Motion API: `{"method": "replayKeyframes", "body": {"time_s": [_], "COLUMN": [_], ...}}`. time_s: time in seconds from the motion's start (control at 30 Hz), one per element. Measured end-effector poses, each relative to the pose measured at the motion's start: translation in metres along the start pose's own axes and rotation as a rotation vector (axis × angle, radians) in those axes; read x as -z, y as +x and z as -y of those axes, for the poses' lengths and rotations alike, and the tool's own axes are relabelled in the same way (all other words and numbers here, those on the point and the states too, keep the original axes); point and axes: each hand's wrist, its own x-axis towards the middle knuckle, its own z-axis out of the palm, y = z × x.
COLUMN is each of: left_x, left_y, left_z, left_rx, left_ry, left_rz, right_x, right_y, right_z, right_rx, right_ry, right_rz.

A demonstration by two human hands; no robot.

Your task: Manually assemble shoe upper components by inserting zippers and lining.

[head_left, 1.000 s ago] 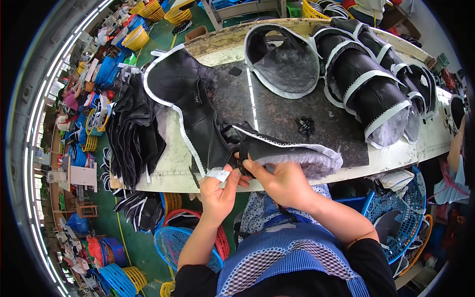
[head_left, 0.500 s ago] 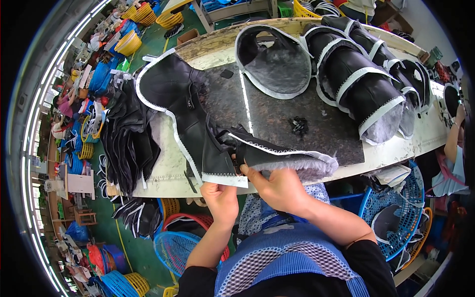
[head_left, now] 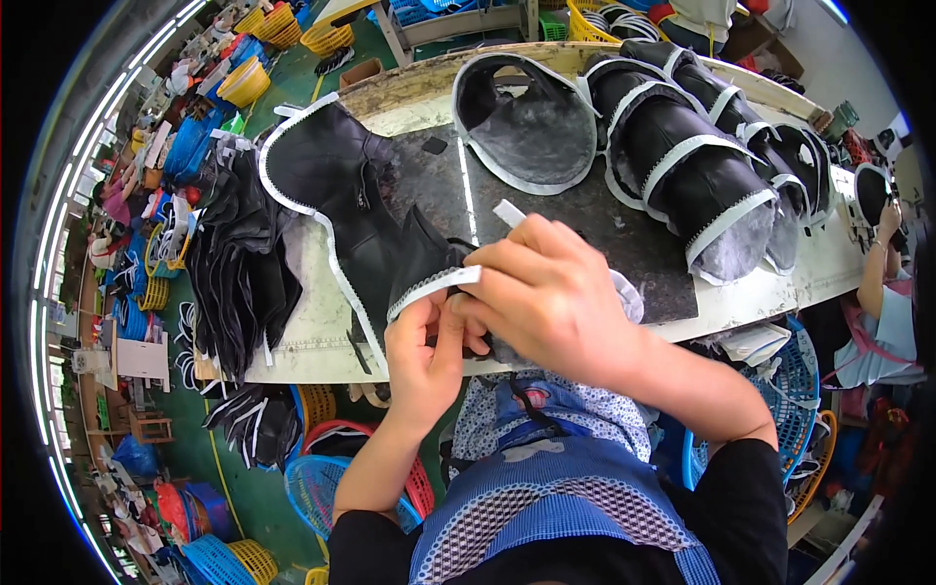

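Note:
A flat black leather boot upper [head_left: 336,166] lies on the near left part of the table, edged with white zigzag-stitched tape. My left hand [head_left: 424,361] grips its near end from below, thumb and fingers closed under the white-taped edge [head_left: 437,285]. Across from it, my right hand [head_left: 556,302] is closed at the same end, fingers bent close to the left fingertips. Whatever lies between the right fingers is hidden. A grey furry part [head_left: 627,294] shows past the right hand, which covers most of that side.
Finished-looking black boot shafts with fluffy grey lining [head_left: 712,185] lie at the far right, and another opened shaft [head_left: 526,127] beside them. Stacked black leather pieces [head_left: 234,263] hang over the left edge. Below the table stand a blue basket [head_left: 322,487] and another blue basket [head_left: 795,390].
My right hand has risen and moved over the boot upper's near end, covering the fur-lined side. That taped end is now lifted and curved, and my left fingers have shifted up with it.

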Motion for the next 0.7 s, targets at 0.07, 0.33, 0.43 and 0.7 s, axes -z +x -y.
{"method": "replayKeyframes", "body": {"time_s": [0.07,0.33,0.43,0.7], "left_x": [0.006,0.032,0.038,0.047], "left_y": [0.002,-0.012,-0.015,-0.022], "left_z": [-0.005,-0.013,-0.028,-0.04], "left_rx": [0.022,0.137,0.206,0.246], "left_ry": [-0.019,-0.097,-0.07,0.056], "left_rz": [0.048,0.094,0.063,0.182], "right_x": [0.006,0.013,0.001,-0.007], "right_y": [0.008,0.022,0.01,0.008], "right_z": [-0.003,-0.001,0.004,0.011], "right_rx": [-0.076,-0.788,-0.729,-0.321], "right_ry": [0.024,0.883,0.952,0.68], "right_rz": [0.117,0.558,0.45,0.361]}}
